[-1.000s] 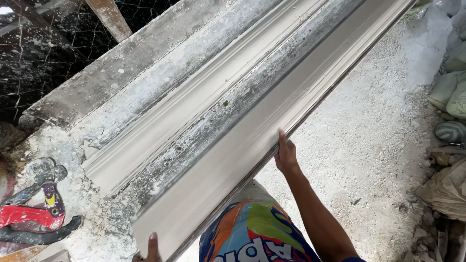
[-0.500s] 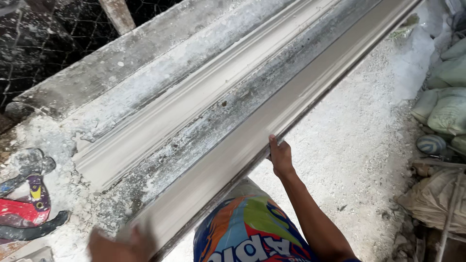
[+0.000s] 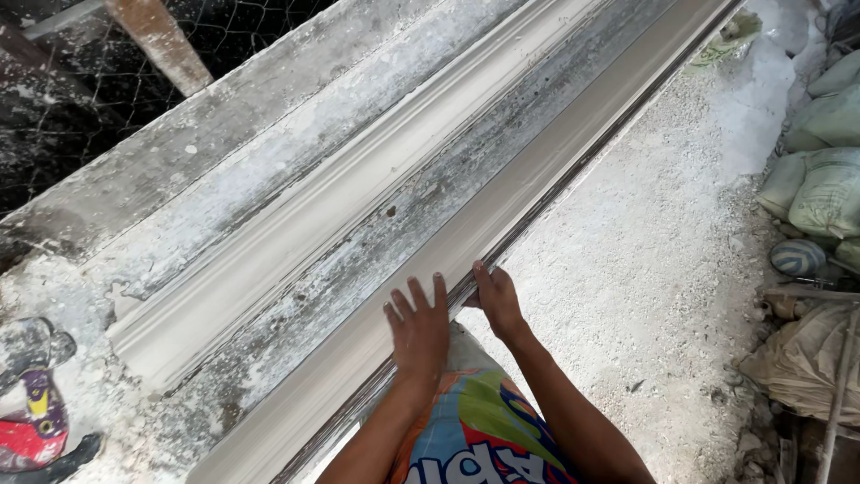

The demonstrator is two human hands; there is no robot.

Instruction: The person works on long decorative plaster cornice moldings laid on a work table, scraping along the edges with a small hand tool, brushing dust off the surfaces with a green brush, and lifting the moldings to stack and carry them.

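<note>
Long white plaster strip [image 3: 502, 211] runs diagonally along the near edge of a grey, plaster-caked workbench [image 3: 224, 170]. The left hand [image 3: 419, 330] lies flat on it, fingers spread; the right hand [image 3: 495, 300] grips its outer edge just beside. Both hands sit close together. White dust covers the floor [image 3: 663, 269]; filled sacks [image 3: 820, 184] are piled at the right.

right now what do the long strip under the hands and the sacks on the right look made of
Long strip: probably plaster, matt off-white and smooth, with a dusty surface. Sacks: seemingly woven plastic, pale green-grey, slack and creased. Both hands, left and right, lie on the strip.
</note>
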